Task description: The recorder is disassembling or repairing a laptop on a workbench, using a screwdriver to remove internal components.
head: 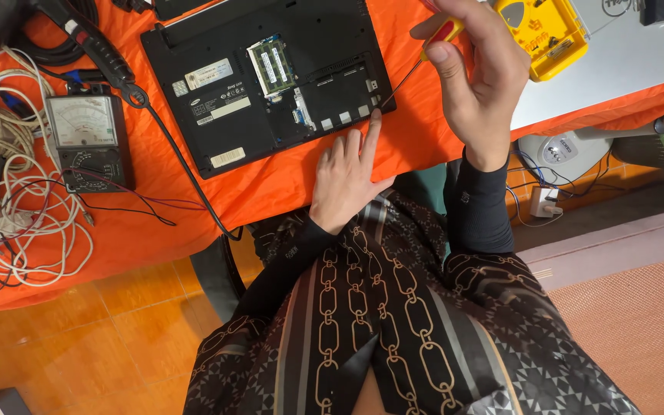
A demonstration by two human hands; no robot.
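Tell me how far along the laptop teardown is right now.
Done: a bottom cover panel is off the black laptop, so the memory modules show. In hand: the right hand holds a red-and-yellow screwdriver with its tip at the open bay's near corner, where the left hand rests a fingertip. Left: the rest of the bottom shell sits in place.

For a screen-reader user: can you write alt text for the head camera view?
A right hand holds a screwdriver with its tip at the edge of an open black laptop lying bottom-up on an orange cloth, while the left hand steadies the laptop's near edge. A meter and tangled white cables lie beside it.
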